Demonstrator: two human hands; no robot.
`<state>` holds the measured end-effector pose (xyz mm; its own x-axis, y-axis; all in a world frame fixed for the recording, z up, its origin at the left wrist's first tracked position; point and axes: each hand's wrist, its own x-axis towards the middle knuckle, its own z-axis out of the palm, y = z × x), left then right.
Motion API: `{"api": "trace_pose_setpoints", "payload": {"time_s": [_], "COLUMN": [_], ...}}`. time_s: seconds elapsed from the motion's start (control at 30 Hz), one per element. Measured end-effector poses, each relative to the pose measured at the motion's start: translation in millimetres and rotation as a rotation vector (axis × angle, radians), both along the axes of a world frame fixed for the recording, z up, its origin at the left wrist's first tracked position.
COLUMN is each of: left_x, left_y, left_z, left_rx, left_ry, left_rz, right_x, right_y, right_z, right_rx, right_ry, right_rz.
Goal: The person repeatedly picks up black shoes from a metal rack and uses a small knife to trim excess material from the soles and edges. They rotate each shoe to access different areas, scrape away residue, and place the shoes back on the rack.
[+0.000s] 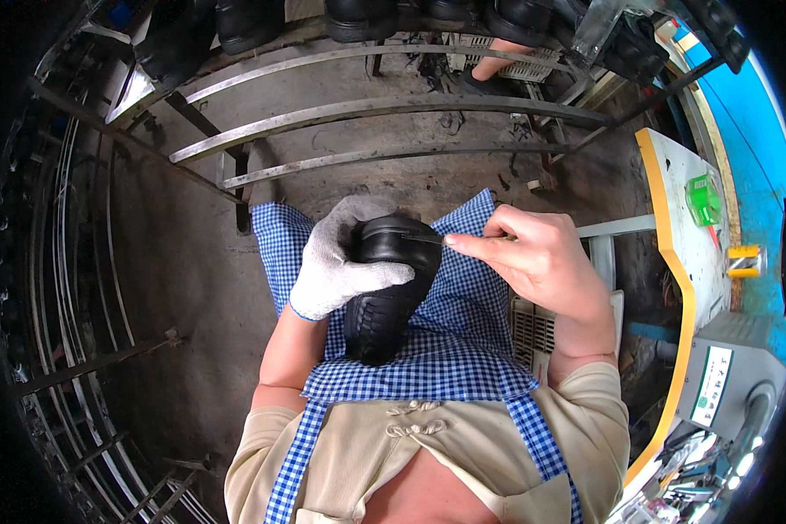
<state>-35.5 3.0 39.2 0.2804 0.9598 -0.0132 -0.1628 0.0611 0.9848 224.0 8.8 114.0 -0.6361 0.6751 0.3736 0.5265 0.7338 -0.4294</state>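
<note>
A black shoe (380,310) rests over my lap on a blue checked apron (463,314), its treaded sole partly showing. My left hand (336,262), in a pale knit glove, is closed around the shoe's rounded upper end, thumb across it. From the other side my bare right hand (533,258) pinches a thin, dark, blade-like tool (424,237). That tool's tip lies against the black surface near the rounded end. Most of its handle is hidden in my fingers, so its exact kind cannot be told.
Ahead stands a metal rack (375,109) with several black shoes (362,19) on top. A yellow-edged table (668,227) at right bears a green tape roll (702,201); near it are a yellow can (746,261) and grey machine box (729,371). Another person's foot (482,83) shows beyond.
</note>
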Motion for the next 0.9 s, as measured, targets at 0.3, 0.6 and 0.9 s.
{"api": "trace_pose_setpoints", "payload": {"time_s": [0.3,0.6,0.9], "left_x": [1,4,1], "left_y": [-1,1,0], "left_z": [5,8,5], "left_rx": [0.003,0.032,0.010], "left_ry": [-0.001,0.031,0.007], "left_rz": [0.011,-0.020,-0.009], "right_x": [-5,-8,2], "right_y": [0,0,-3], "right_z": [-9,3,3], "right_rx": [-0.021,-0.017,-0.011], "right_ry": [0.037,0.017,-0.024], "right_rz": [-0.043,-0.014,-0.024]}}
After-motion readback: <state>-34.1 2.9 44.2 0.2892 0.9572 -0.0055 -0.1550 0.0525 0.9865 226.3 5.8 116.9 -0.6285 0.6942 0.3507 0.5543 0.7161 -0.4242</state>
